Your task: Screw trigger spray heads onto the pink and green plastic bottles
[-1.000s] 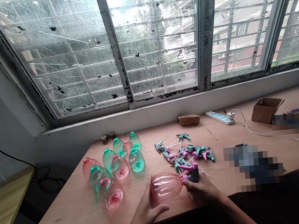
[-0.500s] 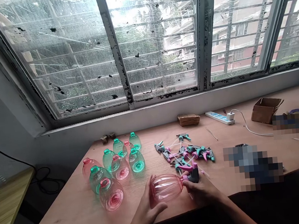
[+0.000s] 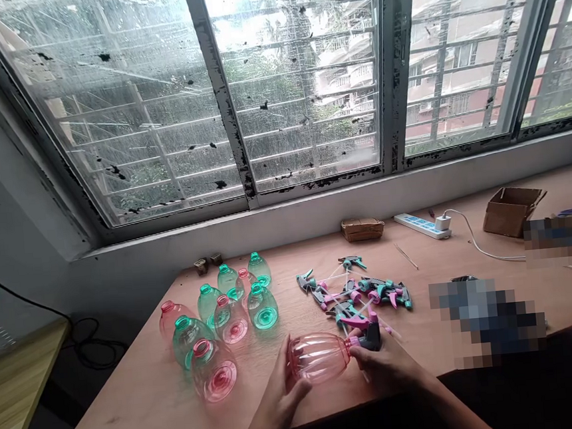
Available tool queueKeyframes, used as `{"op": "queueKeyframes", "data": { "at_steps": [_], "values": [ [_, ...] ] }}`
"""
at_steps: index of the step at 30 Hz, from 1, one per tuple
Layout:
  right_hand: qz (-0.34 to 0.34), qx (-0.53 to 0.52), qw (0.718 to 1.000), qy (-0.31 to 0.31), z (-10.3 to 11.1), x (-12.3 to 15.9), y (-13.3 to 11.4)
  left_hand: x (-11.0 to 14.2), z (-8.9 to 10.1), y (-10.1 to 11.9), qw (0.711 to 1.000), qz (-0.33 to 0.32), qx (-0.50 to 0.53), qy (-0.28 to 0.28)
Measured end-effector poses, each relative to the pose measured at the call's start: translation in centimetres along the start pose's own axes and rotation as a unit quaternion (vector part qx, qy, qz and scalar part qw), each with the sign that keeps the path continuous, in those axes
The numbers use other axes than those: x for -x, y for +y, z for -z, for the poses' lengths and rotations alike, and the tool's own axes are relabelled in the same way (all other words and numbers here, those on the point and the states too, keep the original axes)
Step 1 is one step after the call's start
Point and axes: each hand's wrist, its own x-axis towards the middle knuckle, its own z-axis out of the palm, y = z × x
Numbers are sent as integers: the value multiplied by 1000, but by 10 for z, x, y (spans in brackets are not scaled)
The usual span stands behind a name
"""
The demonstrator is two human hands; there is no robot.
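Observation:
A clear pink bottle [image 3: 319, 358] lies sideways between my hands, its neck pointing right. My left hand [image 3: 287, 389] is wrapped round its base, thumb along the near side. At the neck, my right hand [image 3: 378, 356] grips a black and pink spray head [image 3: 371, 335]; whether its collar is threaded on I cannot tell. Just beyond are several loose trigger spray heads [image 3: 355, 292] in pink, teal and black, lying in a pile with their thin tubes. To the left stand several open-necked bottles, among them a pink bottle [image 3: 214, 374] and a green bottle [image 3: 263, 308].
Along the back of the wooden table [image 3: 147, 400] lie a brown cardboard packet [image 3: 362, 229] and a white power strip [image 3: 422, 226] with a plugged-in cable. An open cardboard box [image 3: 509, 213] sits at the right, and a blurred dark object [image 3: 496, 323] lies near the front edge.
My left thumb has come in closer against the bottle. Bottle and spray head stay almost in the same place, and the view has shifted very slightly.

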Motion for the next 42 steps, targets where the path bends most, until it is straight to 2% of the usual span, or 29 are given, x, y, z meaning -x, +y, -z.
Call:
{"op": "queueKeyframes", "data": {
  "at_steps": [9,14,20,27,34,42],
  "values": [
    [13,-11,999,27,0,-2,1,1,-4,8,996,-9,86,-27],
    [12,-9,999,35,-2,0,-1,0,0,4,990,-20,135,-32],
    [17,-3,999,38,1,1,-3,-2,2,-3,987,-1,151,-53],
    [16,-4,999,34,1,0,-3,2,2,5,986,2,162,-50],
    [26,0,999,30,4,0,-5,2,0,12,985,8,159,-69],
    [30,0,999,22,3,1,-6,1,1,11,987,17,152,-49]
  ]
}}
